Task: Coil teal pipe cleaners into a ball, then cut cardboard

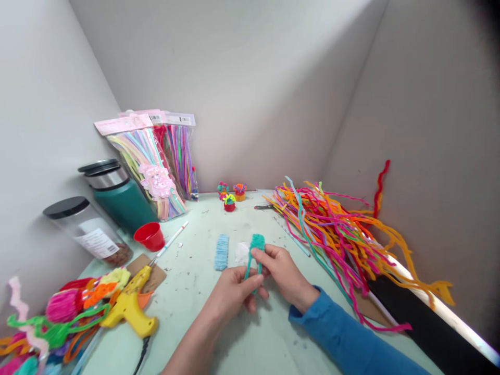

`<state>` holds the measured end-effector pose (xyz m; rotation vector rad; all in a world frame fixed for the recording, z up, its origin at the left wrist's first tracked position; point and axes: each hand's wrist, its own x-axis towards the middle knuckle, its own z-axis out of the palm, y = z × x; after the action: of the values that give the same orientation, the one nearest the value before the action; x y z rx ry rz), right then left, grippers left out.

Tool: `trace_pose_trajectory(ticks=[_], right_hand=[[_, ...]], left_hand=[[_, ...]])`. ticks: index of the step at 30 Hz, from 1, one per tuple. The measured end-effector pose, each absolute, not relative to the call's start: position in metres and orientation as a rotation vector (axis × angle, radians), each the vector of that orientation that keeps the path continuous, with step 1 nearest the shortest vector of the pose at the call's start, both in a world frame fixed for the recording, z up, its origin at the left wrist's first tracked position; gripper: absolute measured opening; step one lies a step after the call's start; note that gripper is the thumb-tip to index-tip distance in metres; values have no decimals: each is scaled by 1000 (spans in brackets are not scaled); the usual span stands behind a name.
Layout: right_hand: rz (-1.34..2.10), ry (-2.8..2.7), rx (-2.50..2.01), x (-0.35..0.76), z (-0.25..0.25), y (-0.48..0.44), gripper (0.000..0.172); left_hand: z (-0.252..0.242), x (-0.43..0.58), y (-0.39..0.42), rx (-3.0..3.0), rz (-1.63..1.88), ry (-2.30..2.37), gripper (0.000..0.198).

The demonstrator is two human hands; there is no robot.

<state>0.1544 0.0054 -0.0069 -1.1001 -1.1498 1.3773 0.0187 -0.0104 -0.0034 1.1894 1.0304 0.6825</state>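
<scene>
Left hand [237, 291]: nearly closed, thumb laid over curled fingers, holding the hanging lower strands of the teal piece [257, 241].
Right hand [282, 268]: narrow pinch, thumb at the near edge of the teal piece; the fingers behind are partly hidden.
Teal piece: a fuzzy block with two strands hanging down, held up between both hands over the middle of the worktop [199, 312].
Blue strip [221, 252]: lies flat on the worktop, just left of the teal piece.
Jar label [97, 242]: white, with a barcode and rows of print too small to read, on the tilted-looking clear jar [78, 223] with a black lid.
Bag headers [124, 124]: pale pink and lilac cards on the bags of fuzzy stems [144, 166]; barcodes show, but no wording can be made out.
Bottle [121, 200]: green with a steel neck, behind the jar; no brand legible.
Glue gun [130, 307]: yellow, on the left near side; any marking is unreadable.
Loose stems [324, 219]: a mostly orange and pink heap, right of the hands.
</scene>
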Motion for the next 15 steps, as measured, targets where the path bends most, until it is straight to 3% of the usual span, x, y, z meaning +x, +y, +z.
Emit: trace_pose_trajectory(ticks=[8, 12, 15], right_hand=[[1311, -1113, -1086, 154, -10, 5, 37], [1496, -1167, -989, 148, -10, 0, 32], [1355, -1164, -997, 148, -7, -1, 24]], left_hand=[[-2, 21, -12, 1088, 682, 1007, 31], [-2, 19, -9, 1105, 808, 1014, 35], [-3, 18, -8, 1071, 792, 1047, 35]])
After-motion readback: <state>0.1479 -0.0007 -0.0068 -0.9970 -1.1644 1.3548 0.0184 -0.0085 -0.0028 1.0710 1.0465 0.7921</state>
